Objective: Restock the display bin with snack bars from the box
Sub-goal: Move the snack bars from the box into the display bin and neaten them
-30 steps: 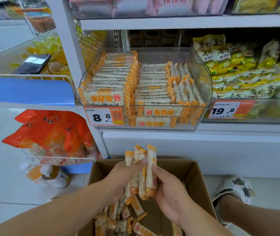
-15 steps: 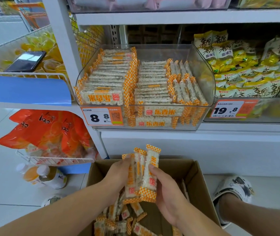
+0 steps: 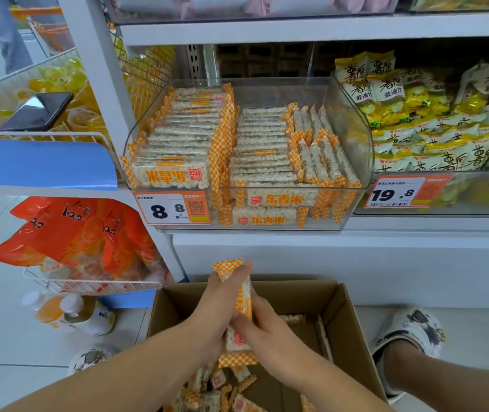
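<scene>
While your left hand (image 3: 216, 310) and right hand (image 3: 270, 337) squeeze one bundle of snack bars (image 3: 241, 316) together over the box (image 3: 353, 331), the display bin (image 3: 353, 138) looks mostly stocked, with room at the back right. Plenty of bars are still loose in the box.

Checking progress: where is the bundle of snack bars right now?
In the head view, the bundle of snack bars is low at centre, held upright between the left hand and right hand above the cardboard box.

Up above the fingers, the clear bin's orange tag (image 3: 173, 208) says 8.8. The tag (image 3: 397, 193) to its right says 19.8.
</scene>
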